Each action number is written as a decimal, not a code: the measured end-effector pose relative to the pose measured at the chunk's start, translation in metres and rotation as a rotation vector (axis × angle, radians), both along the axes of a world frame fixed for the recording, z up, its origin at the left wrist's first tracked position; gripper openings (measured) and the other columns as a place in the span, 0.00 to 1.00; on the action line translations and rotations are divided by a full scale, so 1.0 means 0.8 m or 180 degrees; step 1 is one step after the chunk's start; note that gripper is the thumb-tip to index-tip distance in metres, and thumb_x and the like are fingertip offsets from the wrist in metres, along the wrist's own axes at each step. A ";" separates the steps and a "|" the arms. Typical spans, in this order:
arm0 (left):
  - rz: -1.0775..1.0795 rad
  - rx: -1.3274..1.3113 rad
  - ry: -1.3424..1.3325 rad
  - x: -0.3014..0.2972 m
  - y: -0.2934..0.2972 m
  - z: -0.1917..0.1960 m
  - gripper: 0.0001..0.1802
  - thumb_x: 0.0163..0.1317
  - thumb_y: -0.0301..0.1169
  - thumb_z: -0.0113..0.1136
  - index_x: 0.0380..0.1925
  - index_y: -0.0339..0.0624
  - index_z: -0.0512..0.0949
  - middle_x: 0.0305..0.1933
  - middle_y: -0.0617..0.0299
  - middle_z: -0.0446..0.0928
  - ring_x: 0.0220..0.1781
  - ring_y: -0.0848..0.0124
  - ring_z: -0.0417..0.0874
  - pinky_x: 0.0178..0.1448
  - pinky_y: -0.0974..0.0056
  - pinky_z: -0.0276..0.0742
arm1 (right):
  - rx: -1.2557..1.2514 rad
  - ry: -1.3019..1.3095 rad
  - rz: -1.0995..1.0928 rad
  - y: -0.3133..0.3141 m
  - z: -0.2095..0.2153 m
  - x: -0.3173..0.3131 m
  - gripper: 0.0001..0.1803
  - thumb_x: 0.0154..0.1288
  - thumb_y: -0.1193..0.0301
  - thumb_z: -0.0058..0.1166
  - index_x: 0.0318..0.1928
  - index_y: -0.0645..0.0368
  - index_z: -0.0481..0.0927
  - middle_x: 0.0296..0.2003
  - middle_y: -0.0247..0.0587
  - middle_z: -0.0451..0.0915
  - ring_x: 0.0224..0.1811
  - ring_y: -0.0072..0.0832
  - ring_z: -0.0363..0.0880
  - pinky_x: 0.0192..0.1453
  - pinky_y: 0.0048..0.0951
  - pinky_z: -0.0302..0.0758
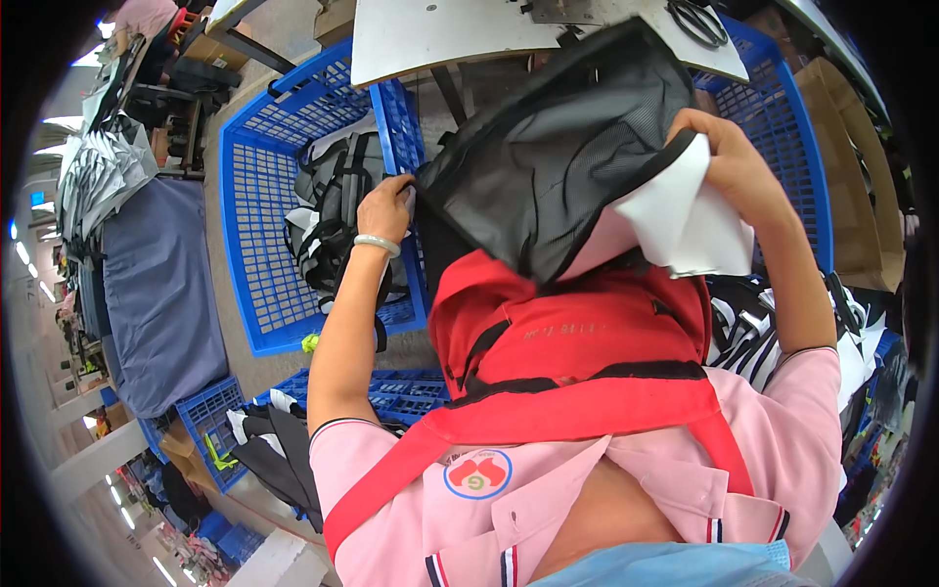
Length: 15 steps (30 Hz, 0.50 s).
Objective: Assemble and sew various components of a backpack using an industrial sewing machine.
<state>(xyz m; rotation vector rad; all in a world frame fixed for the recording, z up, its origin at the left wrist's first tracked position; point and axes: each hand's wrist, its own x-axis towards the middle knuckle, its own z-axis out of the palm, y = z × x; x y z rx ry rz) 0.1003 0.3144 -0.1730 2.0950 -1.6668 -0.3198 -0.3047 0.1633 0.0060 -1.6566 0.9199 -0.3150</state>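
A dark mesh fabric piece (567, 147) with black edging is spread between my hands, above my lap. My left hand (385, 208), with a pale bangle at the wrist, pinches its left corner. My right hand (729, 161) is closed on its right edge, where white material (675, 215) folds out and hangs down. The fingertips of my right hand are partly hidden by the fabric. The upper corner of the mesh reaches over the front of the white table (411, 44). Beneath the piece is my red apron (577, 333).
A blue crate (240, 225) at left holds black and grey strapped pieces (342, 176). Another blue crate (807, 166) stands at right, beside a brown cardboard box (856, 166). Black-handled scissors (696, 24) lie on the table. Black and white pieces (748, 318) are heaped by my right elbow.
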 end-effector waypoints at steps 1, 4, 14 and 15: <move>-0.0001 -0.0019 -0.0015 0.006 0.004 0.005 0.13 0.59 0.30 0.55 0.43 0.43 0.81 0.41 0.48 0.81 0.45 0.51 0.81 0.49 0.56 0.75 | 0.0312 -0.0173 -0.0134 -0.007 0.004 0.000 0.09 0.55 0.75 0.54 0.39 0.59 0.76 0.31 0.29 0.78 0.33 0.13 0.76 0.39 0.17 0.73; -0.0147 0.0121 0.0290 -0.001 0.007 0.036 0.11 0.56 0.33 0.58 0.36 0.42 0.83 0.33 0.48 0.81 0.37 0.51 0.82 0.42 0.56 0.77 | 0.1057 -0.0763 -0.0467 -0.048 -0.032 -0.033 0.16 0.61 0.69 0.55 0.47 0.63 0.77 0.38 0.37 0.82 0.35 0.20 0.82 0.39 0.21 0.80; -0.0560 0.1112 0.1825 -0.054 0.009 0.156 0.13 0.56 0.32 0.63 0.32 0.30 0.81 0.23 0.59 0.79 0.26 0.77 0.78 0.31 0.69 0.72 | -0.0460 0.0882 -0.0178 -0.057 -0.073 -0.028 0.17 0.63 0.59 0.56 0.38 0.63 0.78 0.30 0.36 0.80 0.31 0.20 0.75 0.36 0.24 0.72; -0.0628 0.1091 0.1993 -0.066 0.002 0.170 0.12 0.56 0.32 0.63 0.31 0.31 0.82 0.22 0.61 0.79 0.26 0.79 0.77 0.30 0.70 0.72 | -0.0512 0.0906 0.0220 -0.046 -0.047 -0.017 0.15 0.63 0.62 0.56 0.31 0.64 0.77 0.27 0.33 0.78 0.29 0.18 0.73 0.34 0.24 0.71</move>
